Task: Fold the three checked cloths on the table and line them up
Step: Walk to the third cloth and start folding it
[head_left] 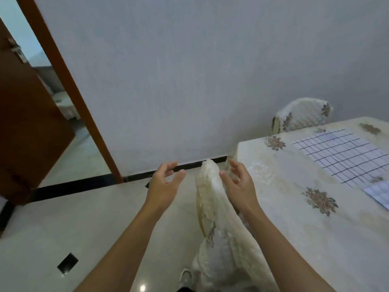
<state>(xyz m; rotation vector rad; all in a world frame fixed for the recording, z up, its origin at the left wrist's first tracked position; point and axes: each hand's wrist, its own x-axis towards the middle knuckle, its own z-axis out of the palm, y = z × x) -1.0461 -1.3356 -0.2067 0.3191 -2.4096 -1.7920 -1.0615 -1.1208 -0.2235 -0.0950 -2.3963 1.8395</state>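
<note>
A white cloth with dark checks (339, 153) lies flat on the table (280, 199) at the right. A corner of a second checked cloth (379, 193) shows at the right edge of the view. Any third cloth is out of sight. My left hand (166, 182) hovers over the floor left of a chair back (210, 182), fingers loosely curved, holding nothing. My right hand (237, 180) is held up beside the chair back, at the table's near corner, fingers relaxed and empty.
The cream-covered chair stands between my arms, pushed against the table's left side. Another covered chair (303, 116) stands at the far side by the wall. An open brown door (27, 127) and doorway are at the left. Shiny tiled floor (84, 224) lies below.
</note>
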